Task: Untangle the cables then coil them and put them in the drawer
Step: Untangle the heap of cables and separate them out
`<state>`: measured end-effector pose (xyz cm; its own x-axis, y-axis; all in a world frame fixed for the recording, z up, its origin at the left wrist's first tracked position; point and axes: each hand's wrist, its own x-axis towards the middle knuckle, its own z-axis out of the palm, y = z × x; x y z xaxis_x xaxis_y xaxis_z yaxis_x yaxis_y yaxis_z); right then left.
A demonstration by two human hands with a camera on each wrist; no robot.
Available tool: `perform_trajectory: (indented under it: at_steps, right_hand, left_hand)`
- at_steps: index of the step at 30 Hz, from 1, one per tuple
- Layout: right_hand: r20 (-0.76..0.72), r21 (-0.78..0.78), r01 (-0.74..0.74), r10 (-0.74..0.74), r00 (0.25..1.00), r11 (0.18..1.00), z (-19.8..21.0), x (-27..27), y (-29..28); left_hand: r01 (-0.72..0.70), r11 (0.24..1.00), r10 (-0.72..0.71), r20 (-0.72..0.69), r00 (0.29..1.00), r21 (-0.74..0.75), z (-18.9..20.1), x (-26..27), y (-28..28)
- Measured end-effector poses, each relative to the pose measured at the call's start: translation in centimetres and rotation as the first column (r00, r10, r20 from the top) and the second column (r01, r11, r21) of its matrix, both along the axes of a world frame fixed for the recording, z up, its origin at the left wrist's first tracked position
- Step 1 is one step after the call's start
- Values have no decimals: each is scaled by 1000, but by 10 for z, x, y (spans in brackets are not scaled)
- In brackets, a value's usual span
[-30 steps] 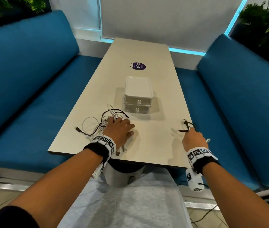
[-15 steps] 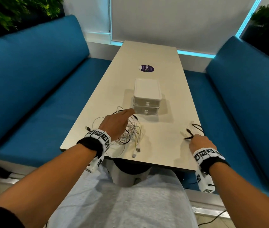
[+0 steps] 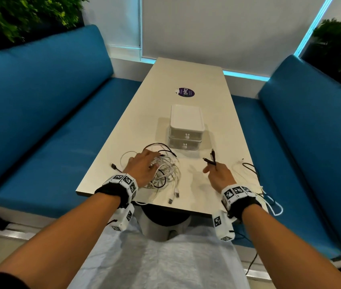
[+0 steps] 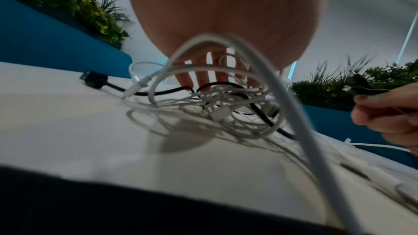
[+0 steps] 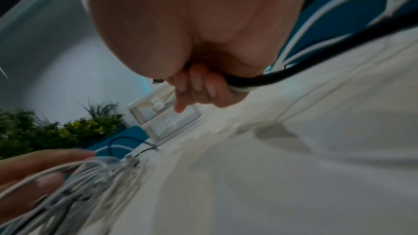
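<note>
Head view, item list, placed by reference to the drawer unit (image 3: pixel 186 130).

1. Drawer unit: white, two stacked drawers, both closed, each with a small white knob. Stands at mid-length of the pale surface (image 3: pixel 190 71).

2. Cable tangle (image 3: pixel 165 174): white and black leads knotted together, lying on the surface nearer the person than the drawer unit and to its left. A black plug (image 3: pixel 113 166) sticks out on the tangle's left side; two white plugs (image 3: pixel 173 197) trail toward the near edge of the surface.

3. Left hand (image 3: pixel 142 168): lies on top of the tangle, fingers (image 4: pixel 203 71) spread and reaching down among the loops. Whether they close around any lead cannot be told from these views.

4. Right hand (image 3: pixel 219 176): raised above the surface, nearer than the drawer unit and to its right, well apart from the tangle. Fingers (image 5: pixel 196 85) curled, gripping a black cable (image 3: pixel 210 160); two black plug ends stand up past the knuckles, and the lead runs back under the palm in the right wrist view.

5. Loose leads (image 3: pixel 248 170): thin black and white, lying at the right edge of the surface, right of the right hand; a white loop hangs over that edge.

6. Purple round sticker (image 3: pixel 185 92): on the surface beyond the drawer unit.

7. Blue bench seats (image 3: pixel 40 105): along both long sides of the surface.
</note>
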<state>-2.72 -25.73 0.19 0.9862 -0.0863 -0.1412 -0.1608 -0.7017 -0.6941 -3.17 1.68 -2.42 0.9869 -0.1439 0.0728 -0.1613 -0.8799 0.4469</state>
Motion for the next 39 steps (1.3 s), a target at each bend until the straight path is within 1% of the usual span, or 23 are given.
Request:
perform_trajectory:
  at_steps: [2,4,5,7,9,10,11,12,14,15,16,17,18,20,22,23,25,27,29,31,33,36,39]
  right_hand:
    - [-10,27,-60,60,998,998,-4,-2,18]
    - [-33,19,-140,141,990,990,-9,-6,32]
    - [-40,-5,-181,181,983,984,-11,-8,36]
    - [-51,-67,-250,247,968,966,-14,-9,40]
    - [-69,-106,-287,281,957,952,-15,-10,40]
    - [-74,-111,-293,286,955,950,-16,-9,39]
    - [-73,-111,-293,287,955,950,-17,-9,38]
    - [-66,-104,-291,286,956,951,-17,-9,38]
    - [-56,-94,-298,294,954,950,-17,-9,37]
    - [-59,-92,-311,307,950,946,-16,-10,37]
    - [-64,-91,-328,323,944,940,-16,-11,38]
    - [-72,-88,-344,338,938,935,-16,-11,39]
    - [-79,-84,-359,353,932,930,-18,-11,39]
    - [-90,-104,-392,384,919,914,-20,-12,40]
    - [-102,-153,-426,414,904,892,-21,-12,39]
    - [-110,-168,-434,421,900,885,-22,-12,39]
    - [-124,-190,-448,431,894,874,-23,-13,38]
    - [-137,-215,-461,441,887,861,-23,-13,37]
    - [-138,-229,-472,452,881,851,-24,-13,37]
    - [-132,-236,-476,458,879,847,-24,-13,37]
    - [-128,-239,-476,458,880,846,-25,-13,37]
    - [-134,-236,-479,460,878,845,-26,-11,37]
    - [-138,-233,-471,450,882,851,-25,-11,37]
  left_hand:
    - [39,997,-41,-36,998,-67,1,-3,0]
    - [33,981,-46,-62,997,-190,4,-5,3]
    - [18,968,-30,-45,999,-249,7,-6,6]
    - [-62,951,82,55,995,-304,13,-7,15]
    - [-208,942,255,160,953,-264,21,-6,28]
    - [-289,934,328,178,928,-211,22,-4,36]
    - [-363,921,383,153,911,-144,24,-4,45]
    - [-422,904,426,90,900,-61,24,-3,54]
    - [-475,879,477,-55,877,55,18,-3,68]
    - [-468,882,471,-104,876,57,15,-4,71]
    - [-448,894,448,-120,886,32,12,-5,71]
    - [-417,909,415,-99,905,3,9,-6,69]
    - [-379,925,378,-52,924,-12,7,-7,65]
    - [-308,951,309,90,947,-24,6,-9,53]
    - [-270,962,271,205,940,-35,7,-10,42]
    - [-255,967,255,228,940,-29,7,-9,39]
    - [-193,981,187,197,962,11,6,-7,34]
    - [-87,994,80,95,992,71,3,-6,29]
    - [-20,995,20,6,1000,101,-1,-6,28]
    - [-38,994,38,8,999,102,-4,-4,30]
    - [-72,995,71,17,997,66,-6,-1,34]
    - [-111,992,109,-30,994,-63,-4,2,35]
    - [-203,957,185,-100,978,-205,2,3,34]
